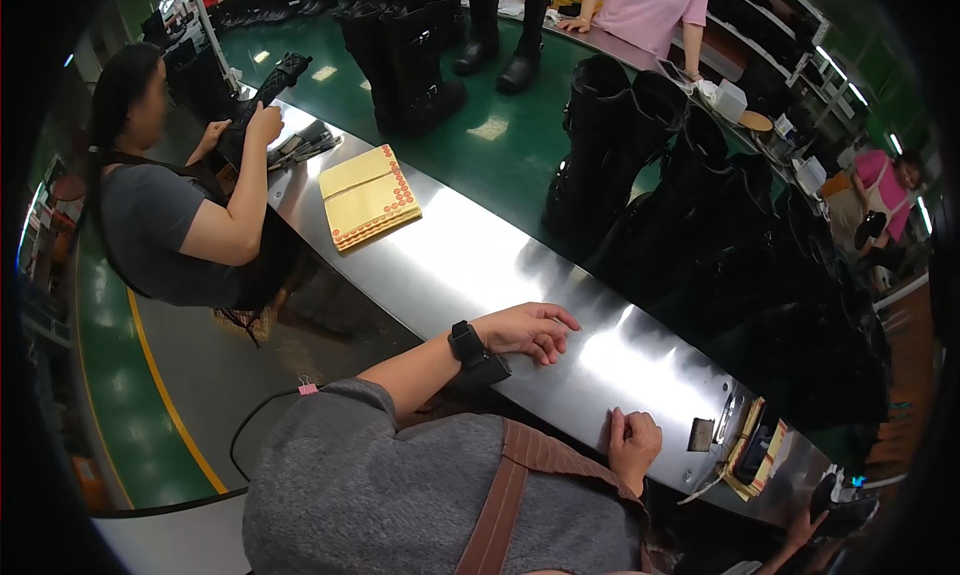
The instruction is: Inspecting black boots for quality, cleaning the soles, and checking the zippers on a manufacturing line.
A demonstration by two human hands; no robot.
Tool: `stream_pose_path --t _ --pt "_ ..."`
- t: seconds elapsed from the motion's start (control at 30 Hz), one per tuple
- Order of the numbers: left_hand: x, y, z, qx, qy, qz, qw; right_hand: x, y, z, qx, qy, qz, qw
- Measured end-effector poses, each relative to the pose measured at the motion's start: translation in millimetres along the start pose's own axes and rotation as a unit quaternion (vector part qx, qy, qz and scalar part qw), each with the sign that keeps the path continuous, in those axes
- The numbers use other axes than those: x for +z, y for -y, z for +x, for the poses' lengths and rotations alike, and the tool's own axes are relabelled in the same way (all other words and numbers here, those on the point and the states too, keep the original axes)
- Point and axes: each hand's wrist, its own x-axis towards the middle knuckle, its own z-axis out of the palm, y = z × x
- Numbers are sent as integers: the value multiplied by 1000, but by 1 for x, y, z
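Note:
My left hand (528,331) lies palm down on the long steel table (470,265), fingers loosely spread and holding nothing; a black watch sits on its wrist. My right hand (634,445) rests as a closed fist on the table's near edge, with nothing visible in it. A stack of yellow sheets with rows of red dots (368,196) lies farther along the table, well out of reach of both hands.
Several tall black boots (640,165) stand on the green belt (480,135) beyond the table. A seated co-worker (170,215) at the left holds a black boot (262,90). Another person in pink (650,10) stands at the back. A small control panel (702,434) sits near my right hand.

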Motion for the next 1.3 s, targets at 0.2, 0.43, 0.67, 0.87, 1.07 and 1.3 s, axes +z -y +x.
stream_pose_path --t 0.2,0.43,0.67,0.87,1.07,1.3 --pt "5 -3 0 86 -112 159 977 -1 1 0 6 2 -11 1000" --pt "-4 -107 52 306 -467 571 602 -1 2 0 6 -6 -3 1000" --pt "-4 -145 129 254 -552 559 564 1 1 -1 15 -20 0 1000" --pt "-54 -168 126 313 -563 526 556 0 0 -3 16 -29 15 999" --pt "-45 -177 29 376 -601 495 502 0 -3 -5 10 -54 21 998" --pt "60 -110 -93 550 -494 462 490 -23 23 12 147 -6 179 973"
